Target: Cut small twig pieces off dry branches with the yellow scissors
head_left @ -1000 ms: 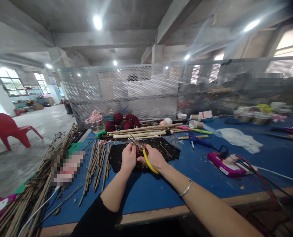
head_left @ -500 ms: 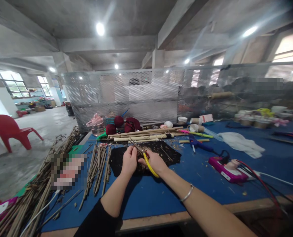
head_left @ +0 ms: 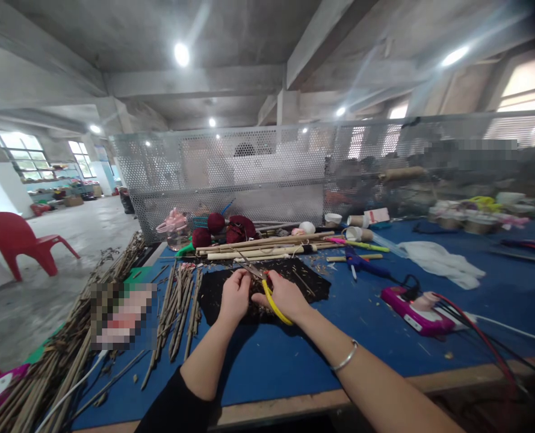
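My right hand (head_left: pixel 286 296) is closed around a pair of scissors (head_left: pixel 274 304) with yellow handles, the blades pointing forward and left, open a little. Close beside the blades, my left hand (head_left: pixel 235 297) is closed with thumb and fingers pressed together; what it pinches is too small or hidden to name. Both hands are over a black cloth (head_left: pixel 212 291) strewn with small brown plant bits. Left of the cloth, several cut dry stalks (head_left: pixel 177 310) lie side by side on the blue tabletop (head_left: pixel 267 379).
Long dry stalks (head_left: pixel 75 337) are heaped along the left edge. Behind the cloth lie pale sticks (head_left: pixel 258 245) and dark red yarn balls (head_left: pixel 216 222). To the right are a blue glue gun (head_left: pixel 361 264), a magenta power strip (head_left: pixel 414 316) with cords, and a white plastic bag (head_left: pixel 443 261). A perforated metal screen (head_left: pixel 231 174) stands behind.
My hands have shifted only slightly: the left a little leftward, the right with the scissors a little rightward. The things on the table lie as before.
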